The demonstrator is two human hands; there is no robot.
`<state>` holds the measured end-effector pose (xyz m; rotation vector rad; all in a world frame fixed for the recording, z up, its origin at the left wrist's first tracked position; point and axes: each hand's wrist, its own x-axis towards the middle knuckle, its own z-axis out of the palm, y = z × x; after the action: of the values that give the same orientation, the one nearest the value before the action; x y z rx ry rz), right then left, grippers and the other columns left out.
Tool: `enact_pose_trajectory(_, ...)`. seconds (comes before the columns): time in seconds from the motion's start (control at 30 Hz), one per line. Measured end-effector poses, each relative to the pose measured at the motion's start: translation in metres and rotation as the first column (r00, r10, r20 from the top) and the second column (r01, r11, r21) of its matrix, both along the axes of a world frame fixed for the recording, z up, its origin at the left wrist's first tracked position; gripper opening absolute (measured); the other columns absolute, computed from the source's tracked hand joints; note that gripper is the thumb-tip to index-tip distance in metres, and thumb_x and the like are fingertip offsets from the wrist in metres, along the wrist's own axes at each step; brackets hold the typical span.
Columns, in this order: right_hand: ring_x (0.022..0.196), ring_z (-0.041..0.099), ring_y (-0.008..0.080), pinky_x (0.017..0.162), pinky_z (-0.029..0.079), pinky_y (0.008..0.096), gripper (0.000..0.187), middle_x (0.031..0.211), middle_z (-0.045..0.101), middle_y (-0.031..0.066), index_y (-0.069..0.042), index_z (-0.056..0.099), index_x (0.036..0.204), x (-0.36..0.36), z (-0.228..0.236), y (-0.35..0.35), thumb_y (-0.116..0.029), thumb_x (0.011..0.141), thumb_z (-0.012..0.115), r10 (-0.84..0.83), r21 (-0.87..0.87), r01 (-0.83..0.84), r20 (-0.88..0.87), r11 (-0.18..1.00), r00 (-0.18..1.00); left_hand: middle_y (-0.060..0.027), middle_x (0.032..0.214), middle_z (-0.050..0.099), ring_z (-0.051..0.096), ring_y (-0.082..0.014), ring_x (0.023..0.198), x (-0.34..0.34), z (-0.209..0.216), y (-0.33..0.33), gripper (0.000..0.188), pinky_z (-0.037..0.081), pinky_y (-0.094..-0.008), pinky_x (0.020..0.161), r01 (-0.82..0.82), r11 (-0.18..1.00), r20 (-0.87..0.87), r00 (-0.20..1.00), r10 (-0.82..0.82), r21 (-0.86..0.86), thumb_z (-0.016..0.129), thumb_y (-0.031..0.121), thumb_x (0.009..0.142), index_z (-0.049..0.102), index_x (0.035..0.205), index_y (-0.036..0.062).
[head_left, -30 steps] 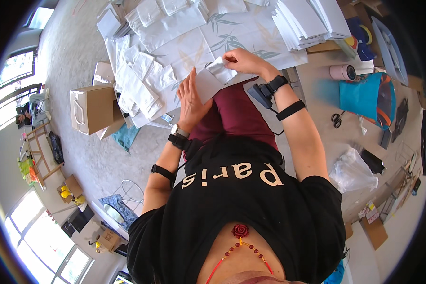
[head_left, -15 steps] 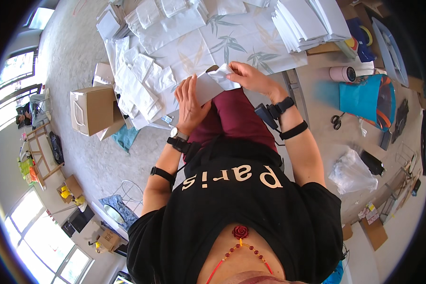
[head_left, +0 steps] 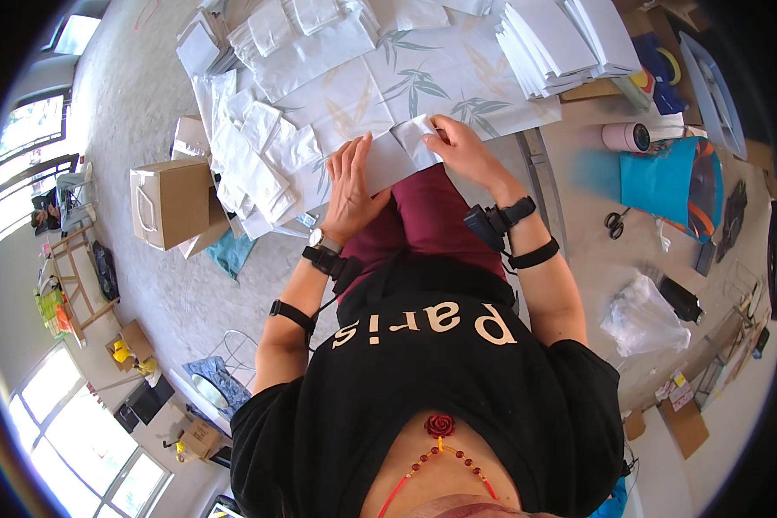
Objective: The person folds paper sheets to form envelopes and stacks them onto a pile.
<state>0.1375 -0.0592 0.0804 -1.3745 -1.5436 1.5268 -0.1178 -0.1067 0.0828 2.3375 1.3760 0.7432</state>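
At the near edge of the table I have a flat white cardboard sleeve (head_left: pixel 387 162), with its left end in my left hand (head_left: pixel 350 194). The fingers lie long over that end, and the thumb is at its near edge. At its right end a folded white plastic packet (head_left: pixel 416 138) lies against the sleeve's opening, partly in it as far as I can see. My right hand (head_left: pixel 462 154) pinches the packet between thumb and bent fingers. The rest of the packet is hidden by the sleeve.
On the patterned tablecloth (head_left: pixel 345 95), loose white packets (head_left: pixel 250 155) lie at the left and stacked white sleeves (head_left: pixel 544 43) at the far right. A cardboard box (head_left: pixel 168 203) stands left of the table. Scissors (head_left: pixel 615 223) and a blue bag (head_left: pixel 665 186) are at the right.
The packet's end has flattened against the sleeve, and the dark gap at the sleeve's opening no longer shows. My right hand has shifted slightly right; my left hand stays at the sleeve.
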Motion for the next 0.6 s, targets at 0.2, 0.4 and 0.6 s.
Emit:
enact_pose_trajectory(0.2,0.090,0.073,0.0276,0.079,0.055,0.0385,0.029,0.100,0.076,0.0175,0.003,0.070,0.109,-0.006,-0.051,0.014,-0.020,0.093,0.072,-0.173,0.004,0.173,0.055,0.985,0.983,-0.0155,0.144,0.051,0.046,-0.0374,0.134,0.002,-0.011,0.023,0.114,0.029,-0.0509,0.117,0.025,0.978,0.048,0.999,-0.015,-0.208,0.081,0.010,0.069,0.019,0.165,0.0078)
enact_pose_trajectory(0.4,0.095,0.074,0.0333,0.083,0.056,0.0419,0.030,0.103,0.076,0.0200,0.002,0.071,0.112,-0.004,-0.074,0.029,-0.020,0.091,0.072,-0.147,-0.040,0.159,0.216,0.986,0.965,-0.0142,0.141,0.052,0.046,-0.0361,0.133,0.002,-0.019,0.041,0.118,0.028,-0.0485,0.119,0.070,0.954,0.038,0.997,-0.062,-0.292,0.081,0.012,0.066,0.017,0.166,0.0083)
enact_pose_trajectory(0.6,0.099,0.072,0.0387,0.086,0.055,0.0440,0.032,0.104,0.075,0.0225,0.001,0.072,0.111,-0.018,-0.086,0.036,-0.024,0.090,0.073,-0.142,0.066,0.127,0.316,0.990,0.938,-0.0139,0.142,0.052,0.046,-0.0353,0.133,0.005,-0.029,0.050,0.119,0.027,-0.0476,0.119,0.069,0.944,0.039,0.997,-0.059,-0.324,0.081,0.014,0.065,0.017,0.166,0.0097)
